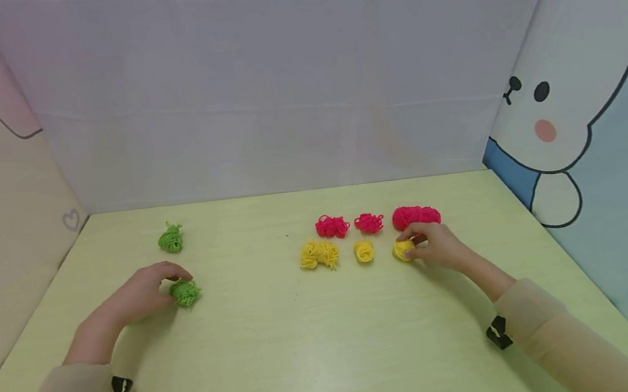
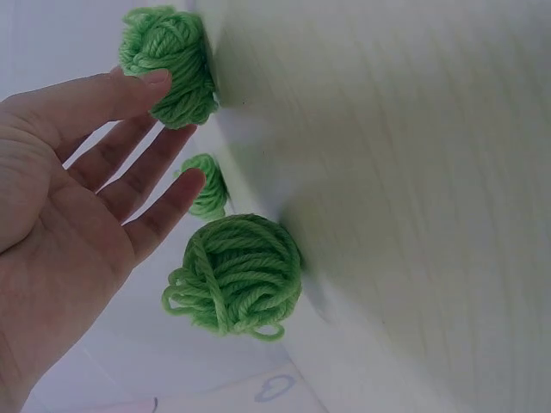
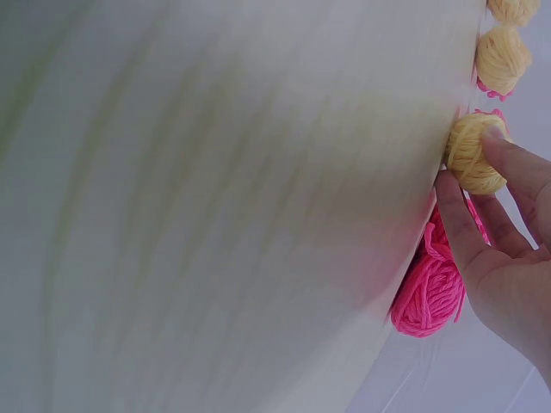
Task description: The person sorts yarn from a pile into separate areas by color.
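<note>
My left hand [image 1: 147, 292] has its thumb and index finger around a small green ball of yarn [image 1: 185, 293], its other fingers spread out. In the left wrist view, the thumb lies across that ball [image 2: 172, 90]. A bigger green ball [image 2: 241, 275] sits close below the palm, and a smaller one [image 2: 207, 185] shows behind the fingers. On the right, my right hand [image 1: 438, 246] pinches a small yellow ball of yarn [image 1: 402, 250] between thumb and fingers, close over the table. Just behind this hand lies an oblong pink ball of yarn [image 1: 414, 215], partly covered by it.
Two pink bundles of yarn [image 1: 332, 226] lie left of the oblong one. In front of them are a loose yellow bundle [image 1: 319, 255] and a round yellow ball [image 1: 364, 252]. Another green ball [image 1: 170, 238] stands at the back left of the pale table [image 1: 291, 364]. Panels enclose three sides.
</note>
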Tool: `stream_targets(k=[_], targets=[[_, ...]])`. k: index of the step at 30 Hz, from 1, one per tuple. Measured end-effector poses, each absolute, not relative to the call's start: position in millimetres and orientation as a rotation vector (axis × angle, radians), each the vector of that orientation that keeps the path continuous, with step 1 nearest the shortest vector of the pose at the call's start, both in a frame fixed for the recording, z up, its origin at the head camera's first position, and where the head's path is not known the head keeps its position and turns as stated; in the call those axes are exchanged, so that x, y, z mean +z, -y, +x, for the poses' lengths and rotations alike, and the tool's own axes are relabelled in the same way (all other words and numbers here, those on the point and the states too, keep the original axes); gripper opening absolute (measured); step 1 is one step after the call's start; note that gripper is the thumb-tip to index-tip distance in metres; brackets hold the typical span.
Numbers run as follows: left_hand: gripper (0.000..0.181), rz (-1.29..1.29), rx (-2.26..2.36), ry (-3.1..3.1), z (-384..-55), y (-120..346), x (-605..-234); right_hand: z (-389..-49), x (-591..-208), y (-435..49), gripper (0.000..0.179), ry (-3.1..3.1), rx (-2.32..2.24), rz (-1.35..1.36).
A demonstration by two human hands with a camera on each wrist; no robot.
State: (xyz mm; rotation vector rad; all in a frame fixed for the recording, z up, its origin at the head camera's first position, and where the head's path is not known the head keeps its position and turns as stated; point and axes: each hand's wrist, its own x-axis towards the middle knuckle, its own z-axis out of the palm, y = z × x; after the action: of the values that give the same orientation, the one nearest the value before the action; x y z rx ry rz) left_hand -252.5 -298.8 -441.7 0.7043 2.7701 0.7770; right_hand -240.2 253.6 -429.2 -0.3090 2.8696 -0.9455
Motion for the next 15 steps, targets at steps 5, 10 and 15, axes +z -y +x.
stream_targets(k=[5,10,15], targets=[[0.037,0.698,0.784,-2.763,-252.6,297.2,-443.4,-241.5,-429.9,-254.3,0.025,-2.866,-0.947,-0.329],[0.036,0.721,0.777,-2.75,-254.8,298.6,-447.6,-241.8,-430.6,-254.5,0.025,-2.861,-0.956,-0.35],[0.035,0.76,0.784,-2.729,-256.7,300.6,-450.5,-241.6,-430.1,-254.4,0.025,-2.86,-0.95,-0.324]])
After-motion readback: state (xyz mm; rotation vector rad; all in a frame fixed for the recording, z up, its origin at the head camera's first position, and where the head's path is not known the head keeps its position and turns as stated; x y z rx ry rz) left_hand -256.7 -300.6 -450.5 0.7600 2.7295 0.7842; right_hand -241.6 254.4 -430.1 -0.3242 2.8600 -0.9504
